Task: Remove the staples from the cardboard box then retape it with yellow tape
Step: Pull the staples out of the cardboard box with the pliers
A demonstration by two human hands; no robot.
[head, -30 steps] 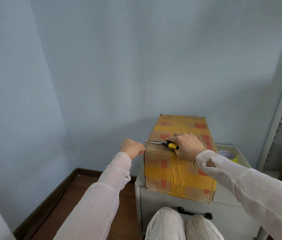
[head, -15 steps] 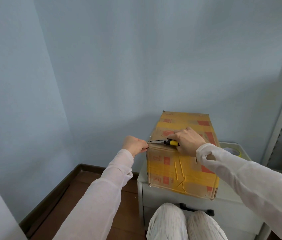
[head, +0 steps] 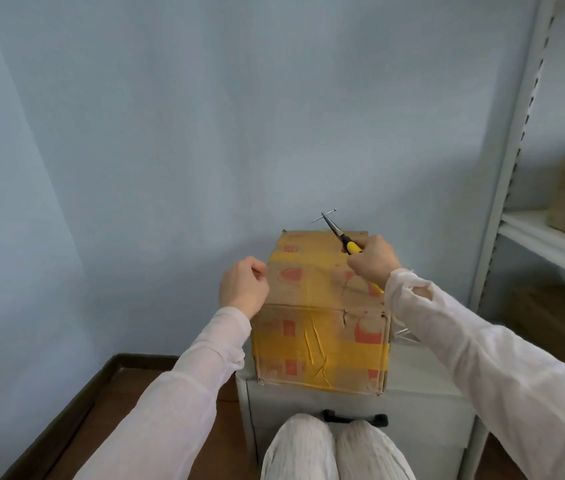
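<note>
Right hand (head: 373, 259) grips pliers (head: 334, 230) aimed at 11 o'clock, staple (head: 324, 215) at their tip above the cardboard box (head: 319, 327); left hand (head: 243, 287), curled, seemingly empty, at 9 o'clock.

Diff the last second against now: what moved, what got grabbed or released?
The right hand, still gripping the pliers, swung them up off the near-left top edge of the box toward its far end. Their tip now holds a pulled-out staple in the air. The left hand stays curled at the box's left side. The box is unmoved on the cabinet.
</note>
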